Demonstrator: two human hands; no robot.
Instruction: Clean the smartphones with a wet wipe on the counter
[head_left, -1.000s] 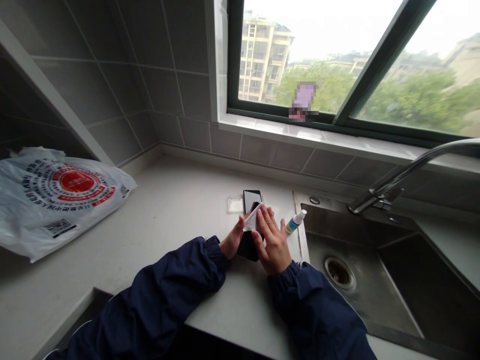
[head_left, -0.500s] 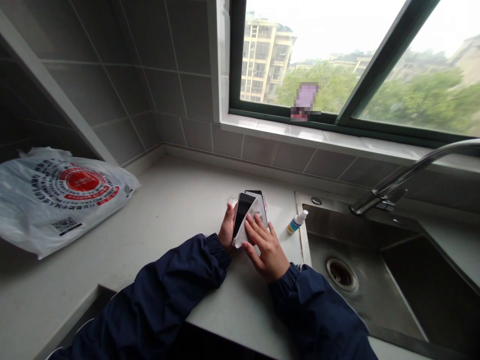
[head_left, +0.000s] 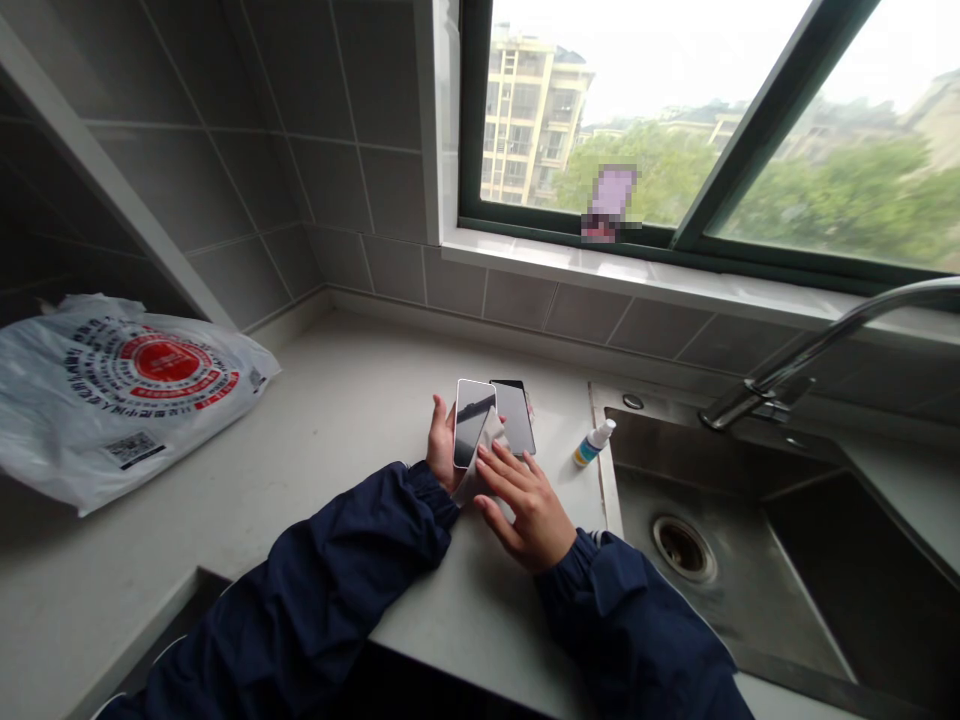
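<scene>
My left hand [head_left: 441, 447] grips a smartphone [head_left: 470, 420] from its left side and beneath, its thumb standing up along the edge. Reflections show on the phone's dark, pale-rimmed screen. Across the lower right of that screen lies a light grey cloth [head_left: 490, 432]. The fingers of my right hand [head_left: 531, 503] rest stretched out on the cloth, with the thumb apart below them. Just behind and to the right, a second dark-screened phone [head_left: 516, 412] lies on the counter, partly covered by the first. A small spray bottle [head_left: 595, 443] with a white top stands beside the sink.
To the right is a steel sink [head_left: 731, 560] with a chrome faucet [head_left: 817, 345] arching over it. A printed white plastic bag [head_left: 127, 400] lies at the left on the pale counter [head_left: 345, 400]. Behind runs a tiled wall under a window [head_left: 600, 240].
The held phone has turned and tilted, so more of its screen shows, now with reflections. My right hand and the cloth have slid slightly down and left, uncovering its upper part.
</scene>
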